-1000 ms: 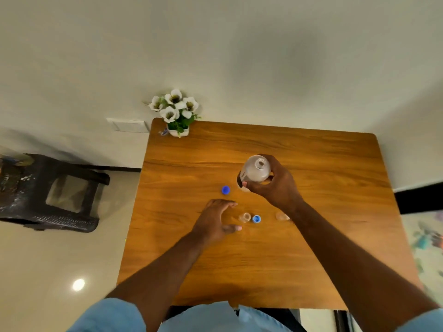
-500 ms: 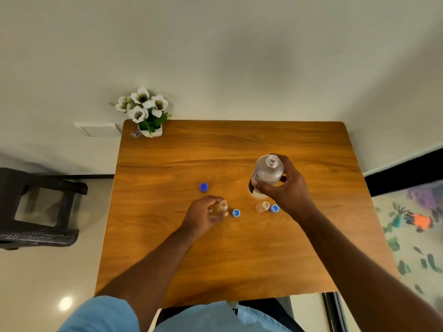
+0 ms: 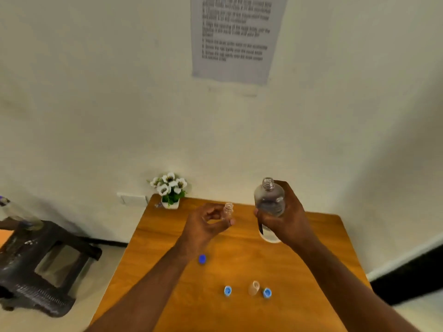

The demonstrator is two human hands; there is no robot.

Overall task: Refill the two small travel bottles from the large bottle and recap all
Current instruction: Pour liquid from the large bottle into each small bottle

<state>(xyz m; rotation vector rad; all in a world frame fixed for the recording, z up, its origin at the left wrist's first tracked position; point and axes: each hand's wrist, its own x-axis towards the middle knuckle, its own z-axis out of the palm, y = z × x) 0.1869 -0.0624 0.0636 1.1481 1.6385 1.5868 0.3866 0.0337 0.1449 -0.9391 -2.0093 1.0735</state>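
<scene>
My right hand [image 3: 290, 219] grips the large clear bottle [image 3: 269, 202], uncapped and upright, lifted above the wooden table [image 3: 239, 312]. My left hand [image 3: 206, 224] holds a small clear travel bottle [image 3: 228, 209], open-necked and upright, just left of the large bottle. The second small travel bottle [image 3: 254, 287] stands uncapped on the table near me. A light blue cap [image 3: 227, 290] lies to its left and another light blue cap [image 3: 266, 292] touches its right side. A darker blue cap [image 3: 202, 259] lies further left, by my left forearm.
A small white pot of white flowers [image 3: 170, 191] sits at the table's far left corner against the wall. A dark stool [image 3: 40, 264] stands on the floor to the left. A printed sheet [image 3: 232, 37] hangs on the wall.
My left hand picked the small bottle off the table and raised it. My right hand lifted the large bottle off the table. The camera tilted up toward the wall.
</scene>
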